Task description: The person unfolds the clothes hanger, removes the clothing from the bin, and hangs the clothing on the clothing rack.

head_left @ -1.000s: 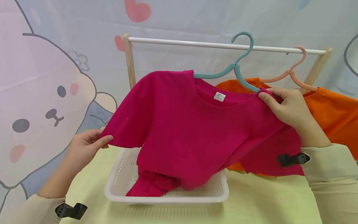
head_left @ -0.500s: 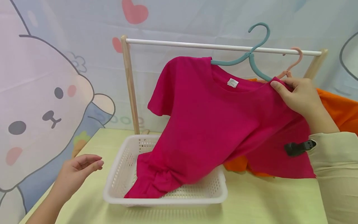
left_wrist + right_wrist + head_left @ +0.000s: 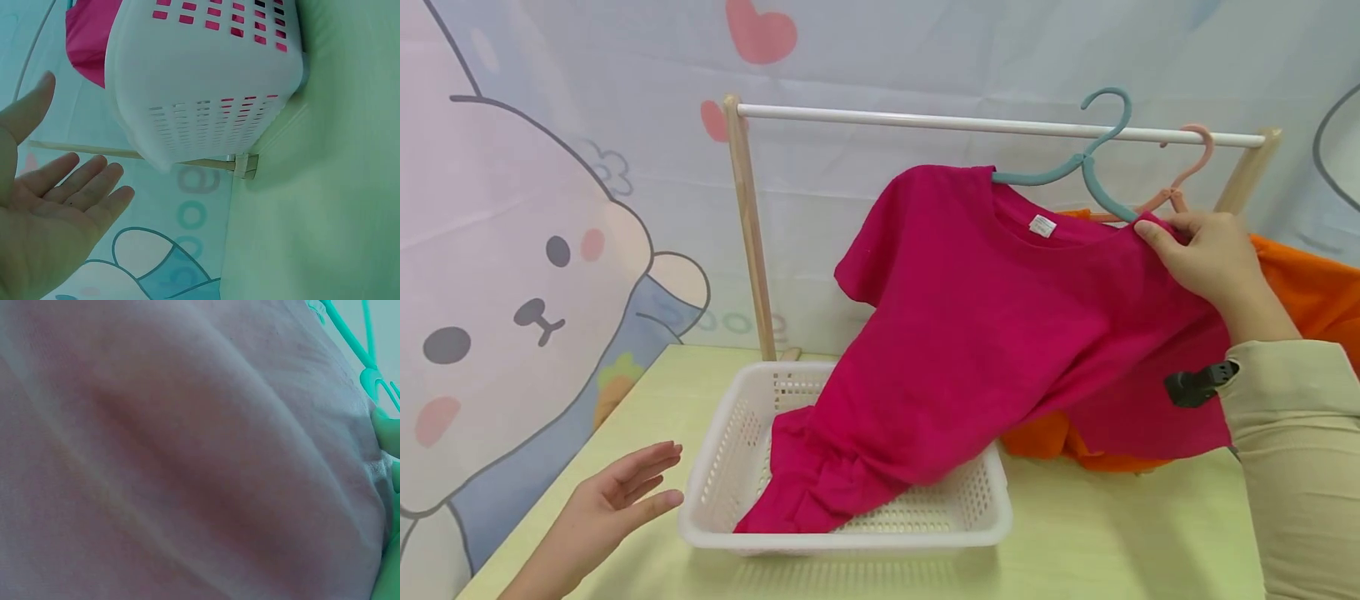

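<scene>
My right hand pinches a magenta T-shirt at its right-hand shoulder, beside the arm of a blue-green hanger. That hanger sits inside the shirt's neck, and its hook overlaps the rack bar; whether it bears on the bar I cannot tell. The shirt slants down leftwards, and its lower end lies bunched in a white basket. Left of the basket, my left hand holds nothing, its fingers apart and relaxed, as the left wrist view also shows. Fabric fills most of the right wrist view.
A rack with a white bar and wooden posts stands behind the basket. An orange shirt hangs at the right on a peach hanger, partly hidden. The tabletop is pale yellow-green, with a printed cloth backdrop behind.
My left hand has let go of the shirt's left sleeve and dropped lower. My right hand has carried shirt and hanger rightwards; the hanger rose, then came down again.
</scene>
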### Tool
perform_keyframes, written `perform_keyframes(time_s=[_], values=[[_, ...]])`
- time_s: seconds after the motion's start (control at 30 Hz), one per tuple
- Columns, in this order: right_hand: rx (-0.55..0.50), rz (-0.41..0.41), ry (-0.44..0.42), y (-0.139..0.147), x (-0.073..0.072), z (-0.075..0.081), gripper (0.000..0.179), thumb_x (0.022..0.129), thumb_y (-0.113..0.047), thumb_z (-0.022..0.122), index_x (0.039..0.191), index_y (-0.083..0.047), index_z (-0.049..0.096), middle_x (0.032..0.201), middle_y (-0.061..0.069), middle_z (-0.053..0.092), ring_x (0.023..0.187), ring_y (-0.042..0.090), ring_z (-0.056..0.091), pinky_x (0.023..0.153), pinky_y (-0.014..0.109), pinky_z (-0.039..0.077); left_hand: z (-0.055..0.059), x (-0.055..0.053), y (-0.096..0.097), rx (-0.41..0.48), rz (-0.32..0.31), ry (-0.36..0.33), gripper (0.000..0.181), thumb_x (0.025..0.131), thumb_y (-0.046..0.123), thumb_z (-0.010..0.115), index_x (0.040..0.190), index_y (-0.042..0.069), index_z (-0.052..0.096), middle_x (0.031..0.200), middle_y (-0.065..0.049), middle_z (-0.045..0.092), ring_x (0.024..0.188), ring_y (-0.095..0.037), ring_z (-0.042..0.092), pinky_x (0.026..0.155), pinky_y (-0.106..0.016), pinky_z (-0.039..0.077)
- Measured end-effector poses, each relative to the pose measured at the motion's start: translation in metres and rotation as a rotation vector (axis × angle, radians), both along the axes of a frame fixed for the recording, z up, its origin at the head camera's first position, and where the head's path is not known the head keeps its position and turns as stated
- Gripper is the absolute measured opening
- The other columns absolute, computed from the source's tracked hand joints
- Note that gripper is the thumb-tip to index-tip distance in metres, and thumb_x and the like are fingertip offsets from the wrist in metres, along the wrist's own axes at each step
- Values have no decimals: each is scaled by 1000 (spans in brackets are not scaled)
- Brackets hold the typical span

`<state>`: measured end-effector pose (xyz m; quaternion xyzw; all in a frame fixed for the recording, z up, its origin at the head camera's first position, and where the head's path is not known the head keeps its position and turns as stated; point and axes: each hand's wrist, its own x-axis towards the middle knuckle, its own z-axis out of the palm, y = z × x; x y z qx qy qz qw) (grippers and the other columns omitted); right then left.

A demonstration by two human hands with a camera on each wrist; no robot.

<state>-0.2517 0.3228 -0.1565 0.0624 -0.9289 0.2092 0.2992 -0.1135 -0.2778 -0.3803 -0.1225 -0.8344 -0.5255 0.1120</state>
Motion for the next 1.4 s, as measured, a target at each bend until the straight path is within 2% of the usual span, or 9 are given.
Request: perform_keyframes(time_s=[0.1,0.2,0.3,0.4,0.53,0.6,0.77,1.3,1.4], values=[[7,0,-25,2,-4,-3,55,97,-43,50,114,7,66,62,15,56,82,32,42,60,34,33,-8,0,0,36,-88,24,59,85,-5,67,140,-1,44,127,27,54,114,13,50,89,-7,43],[2,7,-47,3,-6,-4,58,98,-43,48,121,8,62,96,27,67,92,41,46,68,43,37,-14,0,0,58,-154,13,65,84,-8,67,142,-3,40,130,26,53,115,13,50,91,-6,42],[-14,16,-93,4,-8,-5,61,99,-45,45,128,8,56,142,23,45,115,52,42,83,54,39,-16,1,0,67,-180,-31,69,83,-7,69,143,-9,34,130,28,51,116,14,48,91,-7,43],[-25,21,-140,6,-9,-6,64,99,-48,42,132,6,52,157,10,15,131,57,26,93,62,33,-16,2,0,55,-177,-97,73,84,-2,70,144,-11,30,128,32,49,114,17,46,89,-10,46],[-12,43,-113,7,-9,-10,60,100,-44,44,128,8,55,157,14,16,124,56,33,104,66,22,-16,2,1,49,-176,-143,74,84,0,71,145,-9,30,125,34,49,112,18,45,86,-15,50],[-5,46,-89,7,-9,-14,58,100,-42,46,125,8,58,147,21,41,112,52,43,100,61,28,-18,2,2,54,-185,-122,73,83,-3,71,143,-11,31,125,33,49,112,16,47,86,-15,50],[-4,22,-100,8,-8,-20,60,98,-47,47,123,6,60,96,29,61,89,37,46,70,42,36,-21,1,3,62,-195,-80,72,80,-7,72,140,-14,33,126,28,51,112,15,48,87,-11,48],[27,15,-95,7,-7,-26,61,99,-47,46,125,7,58,101,30,61,89,39,49,71,45,38,-22,3,8,67,-167,-160,74,82,-2,73,142,-13,32,131,-2,58,110,15,49,88,-11,47],[27,10,-82,7,-6,-26,61,98,-47,46,125,6,59,103,30,61,91,40,49,73,47,39,-22,2,9,67,-173,-149,74,82,-3,72,142,-14,31,132,-18,56,110,15,49,87,-11,48]])
